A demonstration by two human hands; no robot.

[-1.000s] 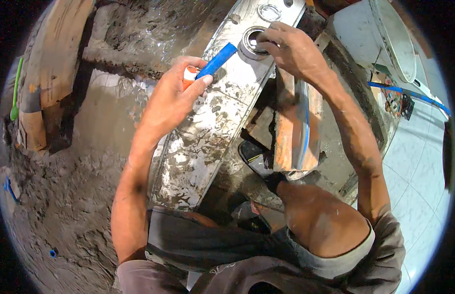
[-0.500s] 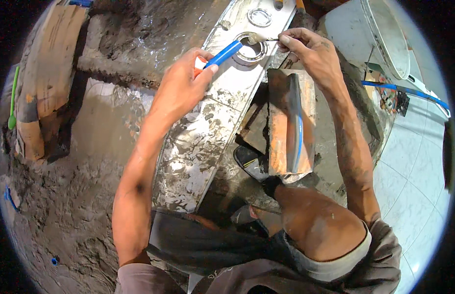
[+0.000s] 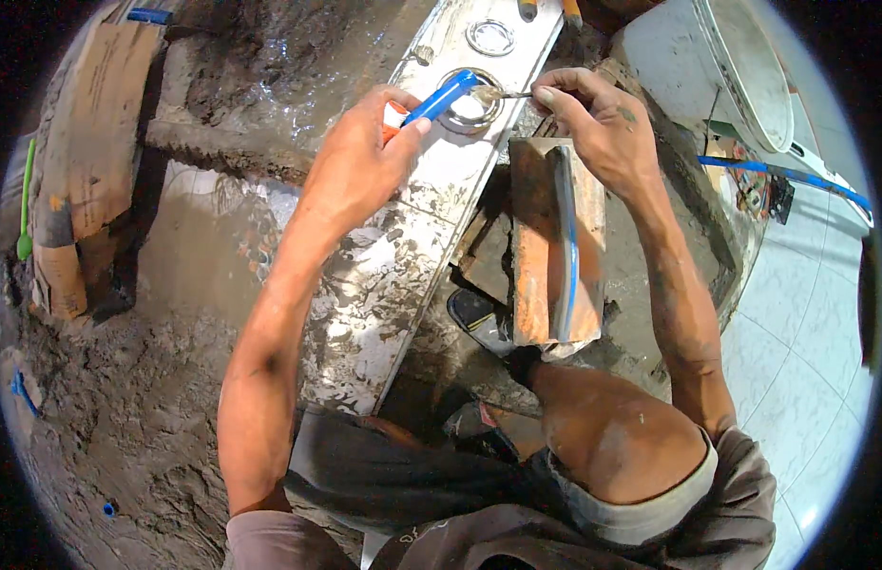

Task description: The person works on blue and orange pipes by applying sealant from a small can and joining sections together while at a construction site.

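Note:
My left hand is closed around a short blue pipe and an orange-and-white item beside it, partly hidden by my fingers. Between the fingertips of my right hand is the thin dark handle of a small brush. Its pale, sticky-looking tip is at the far end of the pipe; whether they touch I cannot tell. Directly below both is a round silver-rimmed container, standing on a white mud-smeared board. A smaller silver ring lies farther up the board.
An orange-brown block with a grey-and-blue strip along it sits between my arms. At the right are a white bucket, a long blue pipe and pale tiles. Wet mud and a cardboard piece are at left.
The pipe's far end has shifted slightly right and up in view, closer to the brush tip. My right hand has come a little lower and left, and the view has shifted slightly.

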